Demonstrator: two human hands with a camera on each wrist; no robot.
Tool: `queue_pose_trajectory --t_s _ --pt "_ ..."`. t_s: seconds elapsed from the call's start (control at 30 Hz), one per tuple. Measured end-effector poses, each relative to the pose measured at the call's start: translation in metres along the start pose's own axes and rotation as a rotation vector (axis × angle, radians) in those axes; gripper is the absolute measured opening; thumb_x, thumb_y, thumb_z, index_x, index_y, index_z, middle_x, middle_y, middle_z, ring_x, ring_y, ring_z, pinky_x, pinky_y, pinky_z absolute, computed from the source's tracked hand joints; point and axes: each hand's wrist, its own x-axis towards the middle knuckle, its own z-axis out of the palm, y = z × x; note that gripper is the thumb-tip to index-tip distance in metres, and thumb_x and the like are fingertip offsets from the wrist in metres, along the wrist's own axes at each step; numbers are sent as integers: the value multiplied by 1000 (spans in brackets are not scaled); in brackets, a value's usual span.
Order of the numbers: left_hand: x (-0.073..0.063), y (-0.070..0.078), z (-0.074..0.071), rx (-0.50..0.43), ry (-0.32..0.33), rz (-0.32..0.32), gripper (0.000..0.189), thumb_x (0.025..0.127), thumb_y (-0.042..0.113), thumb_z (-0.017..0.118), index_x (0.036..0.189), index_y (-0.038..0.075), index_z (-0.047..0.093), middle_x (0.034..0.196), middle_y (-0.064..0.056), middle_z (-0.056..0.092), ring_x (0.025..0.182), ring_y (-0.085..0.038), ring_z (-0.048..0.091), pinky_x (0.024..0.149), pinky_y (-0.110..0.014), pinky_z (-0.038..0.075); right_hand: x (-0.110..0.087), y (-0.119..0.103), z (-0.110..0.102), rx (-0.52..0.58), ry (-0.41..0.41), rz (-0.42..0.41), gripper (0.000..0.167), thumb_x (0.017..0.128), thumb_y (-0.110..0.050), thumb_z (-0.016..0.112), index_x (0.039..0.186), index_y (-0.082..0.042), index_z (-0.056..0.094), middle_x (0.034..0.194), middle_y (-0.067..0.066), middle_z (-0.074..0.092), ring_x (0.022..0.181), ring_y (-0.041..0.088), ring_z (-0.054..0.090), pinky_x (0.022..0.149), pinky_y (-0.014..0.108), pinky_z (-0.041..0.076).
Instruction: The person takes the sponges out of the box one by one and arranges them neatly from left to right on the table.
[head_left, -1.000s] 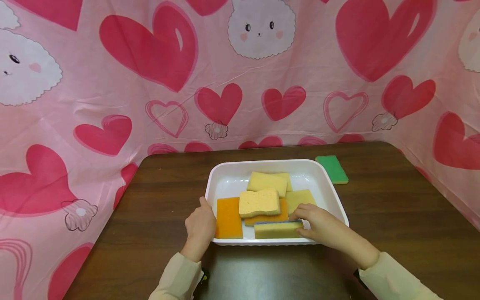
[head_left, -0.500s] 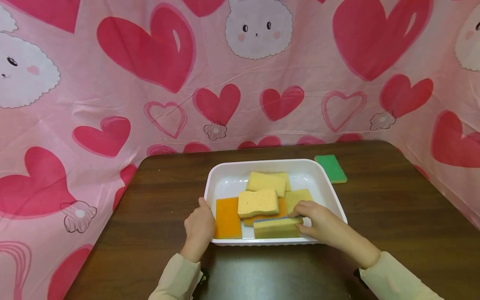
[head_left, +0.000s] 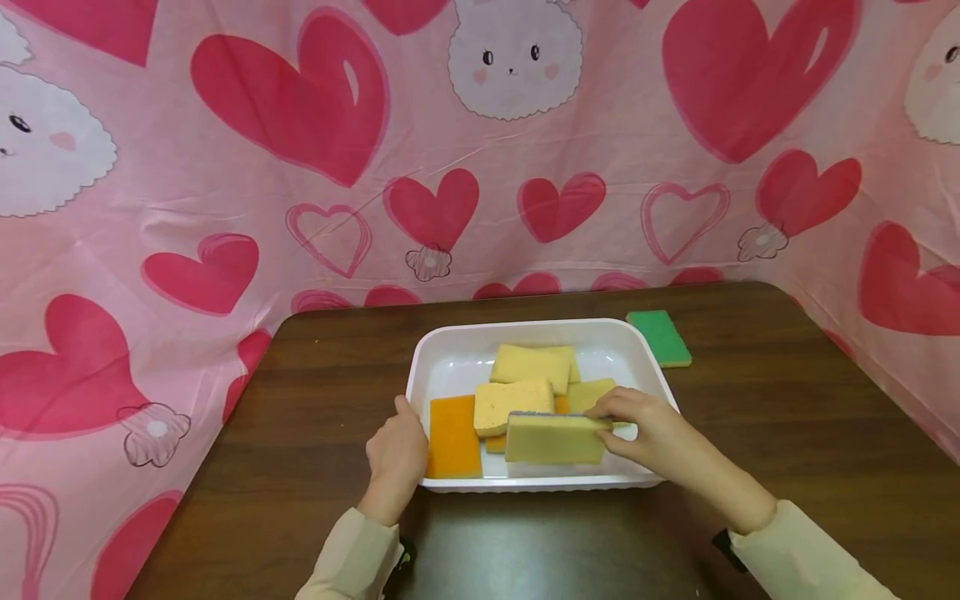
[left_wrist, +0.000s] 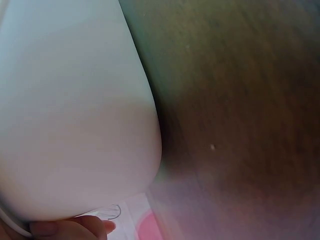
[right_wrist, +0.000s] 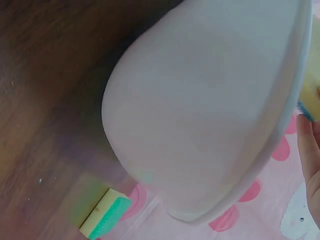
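Over the front of a white tray (head_left: 435,354), my right hand (head_left: 651,425) pinches a yellow sponge with a blue scouring side (head_left: 555,440) by its right end. The sponge is held on edge, its yellow face toward me. In the right wrist view, fingers (right_wrist: 307,145) touch its blue side. My left hand (head_left: 397,446) grips the tray's left rim near the front corner; its fingers show at the bottom of the left wrist view. Inside the tray lie an orange sponge (head_left: 454,437), a thick pale-yellow sponge (head_left: 510,402) and several flat yellow sponges (head_left: 529,367), partly overlapping.
A green-topped sponge (head_left: 660,337) lies on the dark wooden table (head_left: 352,367), just outside the tray's back right corner. Pink cloth with red hearts (head_left: 435,208) hangs behind and at both sides of the table.
My right hand has lifted the blue-backed sponge off the tray floor, showing more of its yellow face. The left hand has stayed on the rim.
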Motion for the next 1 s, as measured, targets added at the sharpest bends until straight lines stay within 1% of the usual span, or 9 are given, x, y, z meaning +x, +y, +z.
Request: queue_pose_trajectory --t_s 0.2,0.3,0.4,0.57,0.7,0.73,0.87,0.93,1.0 --pt "0 -1 -1 1 -1 4 34 95 9 44 124 -6 39 75 -20 63 63 -32 62 58 -45 50 3 -1 -6 -36 74 48 32 60 6 81 90 -5 74 84 -1 69 78 13 63 80 2 42" --pt "0 0 -1 -2 -2 2 33 95 9 44 124 -6 39 75 -20 63 63 -32 62 58 -45 50 5 0 -10 -29 118 72 34 60 8 81 91 -4 75 85 1 71 78 12 64 78 3 43" --pt "-1 0 -1 -5 -4 1 33 96 10 44 124 -6 39 75 -20 64 63 -32 62 59 -45 51 7 1 -14 -10 154 123 34 61 10 80 92 -3 74 84 2 71 78 6 64 76 2 44" --pt "0 0 -1 -3 -7 2 34 95 9 45 125 -7 39 75 -20 64 63 -31 62 59 -46 51 10 6 -23 24 224 256 28 66 13 77 91 0 74 82 8 71 80 -12 58 73 2 45" --pt "0 0 -1 -2 -6 -1 34 95 9 46 124 -6 39 74 -20 64 62 -31 62 58 -45 51 14 14 -29 -3 285 356 20 71 11 74 89 2 74 83 11 71 80 -22 51 69 0 44" --pt "0 0 -1 -1 -8 -2 34 95 9 46 124 -6 39 74 -20 63 62 -31 62 58 -45 51 14 17 -31 -19 298 375 18 72 9 74 89 1 74 83 9 71 80 -23 50 69 0 44" --pt "1 0 -1 0 -14 -1 37 95 10 46 127 -7 38 74 -19 63 61 -30 61 59 -45 51 15 28 -38 -60 343 466 14 76 3 73 90 0 75 83 -15 68 81 -26 49 69 -1 42" --pt "1 0 0 3 -17 0 38 95 10 46 128 -7 37 74 -19 62 60 -29 60 59 -44 51 14 34 -41 -66 351 527 14 80 -2 72 93 0 75 85 -12 70 79 -26 48 68 -1 41" --pt "1 -1 0 4 -15 1 36 95 10 46 126 -6 38 73 -18 62 59 -29 60 58 -44 51 12 40 -45 -65 344 603 17 83 -9 71 97 0 74 90 1 74 77 -26 47 63 1 40"
